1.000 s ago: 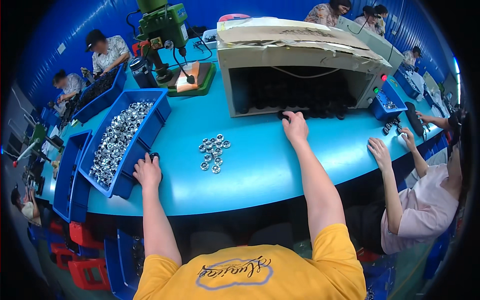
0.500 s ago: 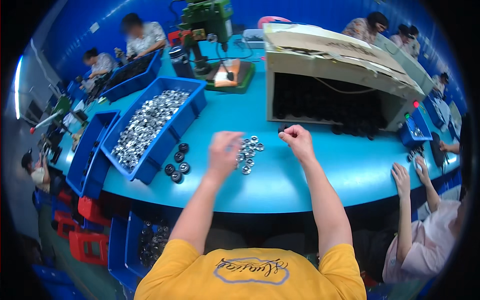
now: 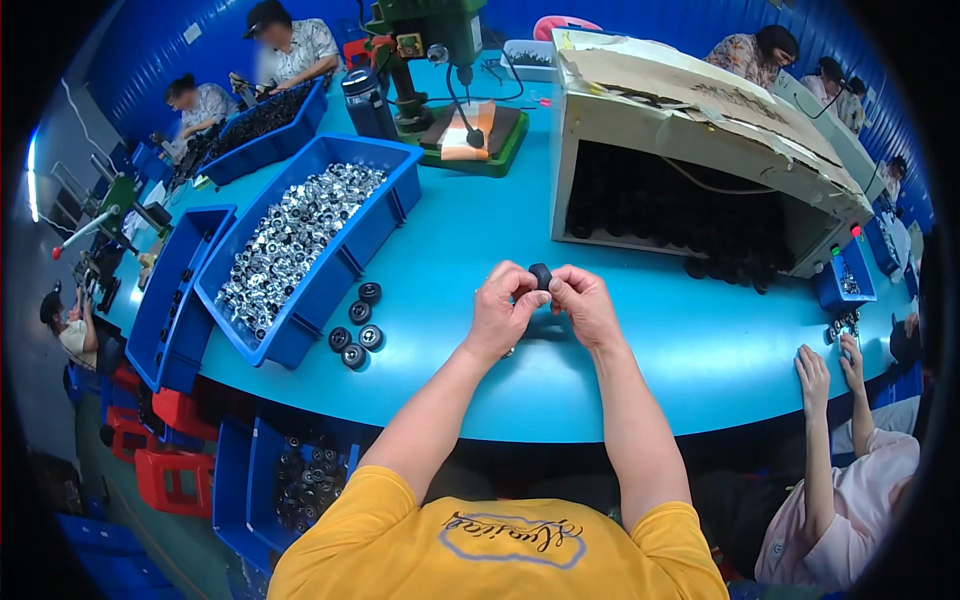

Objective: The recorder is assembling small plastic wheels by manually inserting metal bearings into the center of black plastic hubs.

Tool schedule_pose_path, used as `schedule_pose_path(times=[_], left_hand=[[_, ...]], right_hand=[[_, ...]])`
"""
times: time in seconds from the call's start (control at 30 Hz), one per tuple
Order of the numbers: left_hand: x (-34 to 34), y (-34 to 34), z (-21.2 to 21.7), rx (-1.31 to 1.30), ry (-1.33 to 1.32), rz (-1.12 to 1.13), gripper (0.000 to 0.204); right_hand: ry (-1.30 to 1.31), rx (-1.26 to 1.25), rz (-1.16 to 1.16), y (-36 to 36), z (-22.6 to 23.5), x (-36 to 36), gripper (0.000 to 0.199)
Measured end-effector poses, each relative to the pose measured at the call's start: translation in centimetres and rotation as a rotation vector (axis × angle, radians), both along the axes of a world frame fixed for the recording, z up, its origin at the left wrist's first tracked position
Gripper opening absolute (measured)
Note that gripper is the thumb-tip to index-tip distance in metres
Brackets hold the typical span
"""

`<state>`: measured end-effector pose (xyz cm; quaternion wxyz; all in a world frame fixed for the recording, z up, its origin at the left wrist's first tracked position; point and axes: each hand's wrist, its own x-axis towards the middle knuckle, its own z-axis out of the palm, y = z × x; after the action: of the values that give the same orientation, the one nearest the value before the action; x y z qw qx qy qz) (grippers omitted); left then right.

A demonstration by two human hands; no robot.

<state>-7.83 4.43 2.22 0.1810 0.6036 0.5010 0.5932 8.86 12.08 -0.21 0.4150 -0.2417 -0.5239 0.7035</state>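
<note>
Above the middle of the table, a small black rubber tyre (image 3: 541,277) is held up between my two hands. My left hand (image 3: 500,315) grips its left side with thumb and fingers curled in. On the other side, my right hand (image 3: 588,308) pinches it between thumb and fingertips. Whether a metal hub sits inside the tyre I cannot tell. My left hand and wrist hide most of the loose silver hubs on the table; only a bright sliver shows below. Left of my hands stand several black wheels with hubs (image 3: 370,337), in a small cluster.
A blue bin (image 3: 385,235) full of silver hubs stands to the left, with a narrower blue bin (image 3: 180,300) beyond. An open-fronted box (image 3: 562,200) of black tyres sits at the back right. Behind are a flask (image 3: 368,105) and a green drill press (image 3: 480,165). A co-worker's hands (image 3: 815,380) rest at right.
My left hand has moved right, away from the silver hubs, to meet my right hand. Both now hold the tyre, which was in my right hand alone. The view has shifted slightly.
</note>
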Motion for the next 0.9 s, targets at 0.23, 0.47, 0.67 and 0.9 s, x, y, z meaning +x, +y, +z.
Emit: schedule_pose_path(times=[0.23,0.47,0.67,0.9], left_hand=[[-0.4,0.0,-0.5,-0.083,-0.138,-0.021,0.02],[0.3,-0.1,-2.2,-0.081,-0.36,-0.099,0.014],[-0.3,-1.0,-1.6,-0.063,-0.145,-0.099,0.016],[-0.8,-0.6,-2.7,0.041,0.03,-0.067,0.013]], right_hand=[[-0.024,-0.046,0.031,-0.2,0.0,-0.7,0.023],[-0.013,-0.031,0.094,-0.5,0.4,-0.9,0.026],[0.03,-0.084,0.065,-0.8,-0.2,-0.1,0.025],[-0.027,-0.037,0.017,-0.6,-1.4,-0.1,0.022]])
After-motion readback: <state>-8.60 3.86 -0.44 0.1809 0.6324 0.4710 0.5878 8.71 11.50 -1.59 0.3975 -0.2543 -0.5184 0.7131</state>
